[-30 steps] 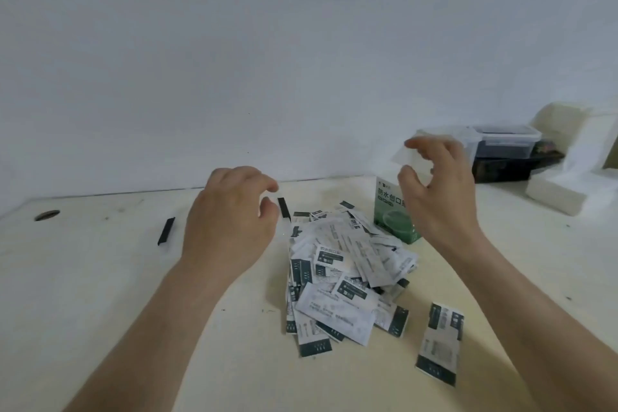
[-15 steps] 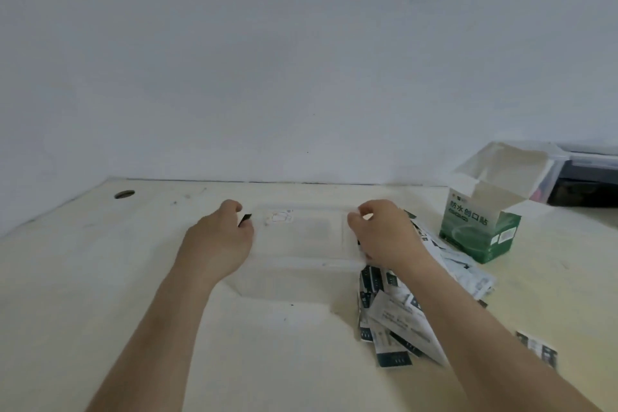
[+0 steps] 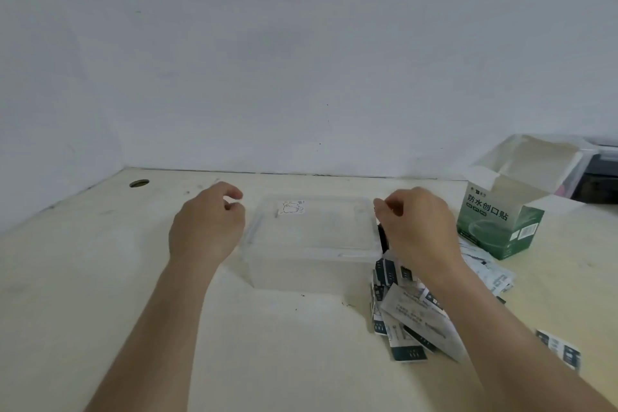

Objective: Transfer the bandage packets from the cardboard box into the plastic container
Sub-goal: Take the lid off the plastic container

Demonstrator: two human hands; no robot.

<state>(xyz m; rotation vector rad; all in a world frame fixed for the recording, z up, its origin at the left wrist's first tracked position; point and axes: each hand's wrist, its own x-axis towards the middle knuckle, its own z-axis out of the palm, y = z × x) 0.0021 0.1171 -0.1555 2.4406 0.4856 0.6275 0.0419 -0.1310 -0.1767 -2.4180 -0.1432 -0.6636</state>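
The clear plastic container (image 3: 311,264) sits lidded in the middle of the table (image 3: 267,361), with a small sticker (image 3: 291,207) at the lid's far left corner. The 2 hands are well apart, 1 on each side of it. The left hand (image 3: 205,227) is just beside the left wall, fingers curled; I cannot tell whether it touches. The right hand (image 3: 418,231) has curled fingers at the far right rim; whether it grips is unclear. The bandage packets (image 3: 411,311) lie heaped on the table right of the container, under the right forearm. 1 stray packet (image 3: 558,349) lies nearer, further right. The open green cardboard box (image 3: 498,224) stands far right.
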